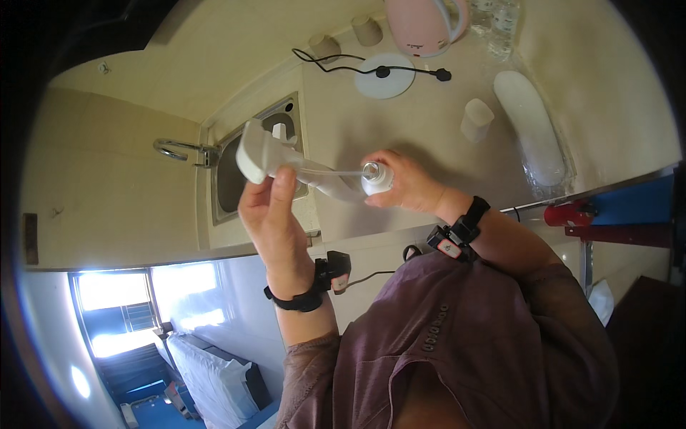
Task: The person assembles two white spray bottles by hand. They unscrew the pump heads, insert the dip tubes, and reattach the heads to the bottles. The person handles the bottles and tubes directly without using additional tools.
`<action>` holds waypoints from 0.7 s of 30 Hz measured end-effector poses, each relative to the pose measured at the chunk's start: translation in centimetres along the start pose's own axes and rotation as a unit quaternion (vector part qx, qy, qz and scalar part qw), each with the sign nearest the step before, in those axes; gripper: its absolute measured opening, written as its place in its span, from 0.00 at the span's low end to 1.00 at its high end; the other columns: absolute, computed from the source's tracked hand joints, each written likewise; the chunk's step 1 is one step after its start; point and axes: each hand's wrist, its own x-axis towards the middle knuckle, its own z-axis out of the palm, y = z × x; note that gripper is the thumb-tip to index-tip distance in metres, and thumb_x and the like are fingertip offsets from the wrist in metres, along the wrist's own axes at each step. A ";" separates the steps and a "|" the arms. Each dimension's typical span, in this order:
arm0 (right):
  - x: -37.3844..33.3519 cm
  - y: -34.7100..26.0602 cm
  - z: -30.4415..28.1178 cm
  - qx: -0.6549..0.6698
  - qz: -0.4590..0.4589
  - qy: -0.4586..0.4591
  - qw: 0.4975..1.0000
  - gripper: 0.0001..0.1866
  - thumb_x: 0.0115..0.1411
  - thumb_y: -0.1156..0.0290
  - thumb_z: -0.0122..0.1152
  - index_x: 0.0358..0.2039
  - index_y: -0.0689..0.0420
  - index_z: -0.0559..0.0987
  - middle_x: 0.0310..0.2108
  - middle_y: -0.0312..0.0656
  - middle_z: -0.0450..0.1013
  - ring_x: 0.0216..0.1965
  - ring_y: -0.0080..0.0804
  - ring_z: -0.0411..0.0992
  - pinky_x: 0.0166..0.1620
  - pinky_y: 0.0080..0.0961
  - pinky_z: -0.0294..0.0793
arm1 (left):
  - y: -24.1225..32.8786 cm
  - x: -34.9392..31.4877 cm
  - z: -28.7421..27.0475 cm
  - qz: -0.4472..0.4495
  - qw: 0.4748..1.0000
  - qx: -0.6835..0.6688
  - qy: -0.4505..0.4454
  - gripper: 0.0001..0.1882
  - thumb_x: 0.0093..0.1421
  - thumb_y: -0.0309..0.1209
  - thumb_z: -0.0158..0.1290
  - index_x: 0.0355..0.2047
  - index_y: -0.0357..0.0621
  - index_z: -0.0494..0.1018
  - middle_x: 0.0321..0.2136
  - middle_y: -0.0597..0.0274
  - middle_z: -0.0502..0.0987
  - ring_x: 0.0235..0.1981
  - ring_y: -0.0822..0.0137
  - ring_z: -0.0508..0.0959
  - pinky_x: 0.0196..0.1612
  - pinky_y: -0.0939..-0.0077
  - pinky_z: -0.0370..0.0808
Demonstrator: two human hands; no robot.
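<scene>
My left hand (273, 214) is raised beside the sink and pinches a white plastic head (259, 154), which looks like the top of a spray bottle. From it a thin clear tube (332, 173) runs to the right. The tube's far end reaches the mouth of a small white bottle (376, 180); whether it sits inside is hard to make out. My right hand (409, 182) is wrapped round that bottle above the counter, its mouth facing up. A pale, see-through shape below the tube is too unclear to name.
A steel sink (230, 179) with a tap (179, 149) lies at left. On the counter stand a pink kettle (418, 28), its white base (386, 77) with black cord, a white cup (476, 120), a long white packet (530, 132) and wrapped bottles (504, 28). A red extinguisher (566, 214) is at right.
</scene>
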 end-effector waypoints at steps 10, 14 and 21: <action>-0.2 -0.4 -0.1 0.000 -0.001 0.010 1.000 0.32 0.40 0.61 0.74 0.47 0.53 0.73 0.46 0.44 0.72 0.49 0.43 0.71 0.52 0.35 0.69 | 2.1 1.2 -1.9 0.081 0.992 0.077 0.051 0.16 0.62 0.36 0.55 0.43 0.34 0.75 0.43 0.56 0.77 0.46 0.65 0.75 0.57 0.61 0.67; -0.1 -0.2 0.0 -0.005 -0.006 0.015 1.000 0.32 0.40 0.61 0.73 0.47 0.53 0.74 0.46 0.44 0.73 0.49 0.44 0.71 0.52 0.35 0.69 | 2.6 1.3 -2.4 0.107 0.992 0.044 0.047 0.17 0.62 0.36 0.54 0.44 0.34 0.74 0.44 0.56 0.76 0.47 0.65 0.75 0.57 0.61 0.67; -0.1 -0.2 -0.1 -0.003 0.002 -0.003 1.000 0.31 0.42 0.64 0.74 0.48 0.54 0.72 0.46 0.42 0.71 0.49 0.38 0.70 0.53 0.32 0.69 | 3.1 1.3 -2.7 0.133 0.988 0.014 0.077 0.17 0.62 0.34 0.55 0.46 0.32 0.73 0.43 0.54 0.77 0.46 0.66 0.75 0.56 0.68 0.67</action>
